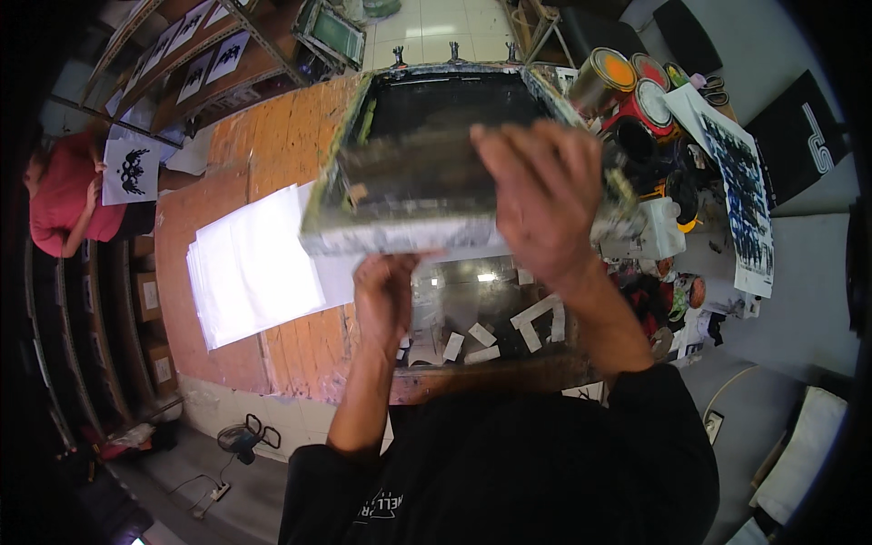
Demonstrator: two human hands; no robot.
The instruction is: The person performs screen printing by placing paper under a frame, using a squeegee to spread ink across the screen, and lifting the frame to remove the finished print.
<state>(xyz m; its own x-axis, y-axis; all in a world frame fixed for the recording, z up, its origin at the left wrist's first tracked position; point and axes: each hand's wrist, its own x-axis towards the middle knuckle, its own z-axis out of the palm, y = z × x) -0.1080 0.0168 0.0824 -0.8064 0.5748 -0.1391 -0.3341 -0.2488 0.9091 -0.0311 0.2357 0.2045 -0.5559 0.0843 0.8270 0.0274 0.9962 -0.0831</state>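
A screen printing frame (404, 241) with a dark mesh lies tilted before me, its near edge raised above the table. My right hand (545, 186) reaches over the frame's near right part, fingers curled around the end of a brown squeegee (409, 159); both are smeared by motion. My left hand (386, 286) is closed just under the frame's near edge. What its fingertips grip is hidden by the frame. Left of this hand lies a stack of white sheets (254, 263), and a white strip runs from it toward the hand.
Beneath the frame, a glossy board (436, 313) carries several pale tape pieces (481, 354). Clamps (454, 53) hold the frame's far edge. Paint cans (613, 71) crowd the right side beside a printed sheet (740, 200). A person (77, 195) at the left holds a printed sheet near shelves.
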